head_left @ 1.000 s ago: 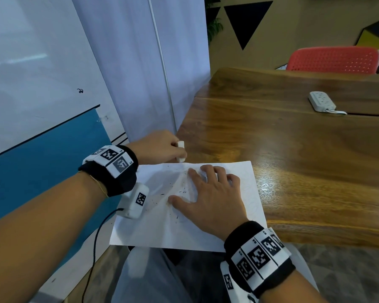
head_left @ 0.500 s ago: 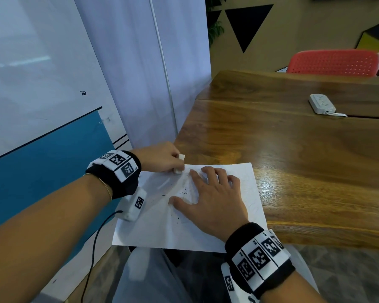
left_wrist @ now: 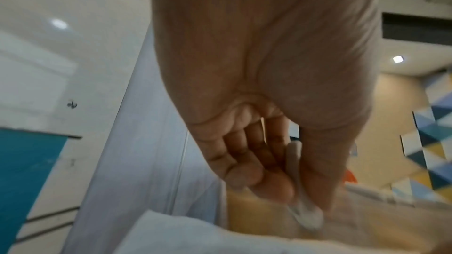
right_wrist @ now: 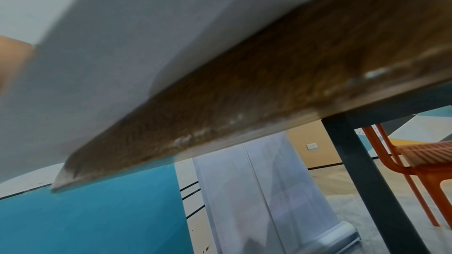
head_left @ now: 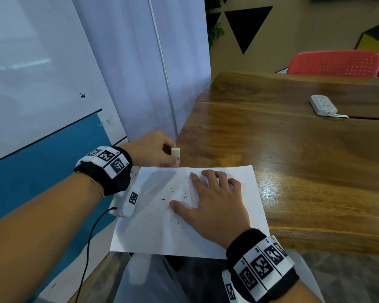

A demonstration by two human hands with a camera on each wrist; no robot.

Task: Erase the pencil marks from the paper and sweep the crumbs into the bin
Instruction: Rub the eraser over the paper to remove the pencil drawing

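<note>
- Lifted since a moment ago, the left hand [head_left: 153, 149] pinches the eraser [head_left: 175, 152] above the paper's [head_left: 153, 226] far edge.
- Right hand [head_left: 214, 206] lies flat, fingers straight, on the paper.
- Dark crumbs [head_left: 160, 206] dot the sheet.

- Your left hand [left_wrist: 257, 103] fills the left wrist view, palm toward the camera.
- Your thumb and curled fingers [left_wrist: 247, 171] pinch the white eraser [left_wrist: 297, 184].
- The eraser's lower end sits just above the blurred paper [left_wrist: 186, 235].

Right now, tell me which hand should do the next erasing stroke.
Left. The left hand already pinches the eraser at the paper's far edge, while the right hand lies flat on the sheet, pinning it to the table.
</note>
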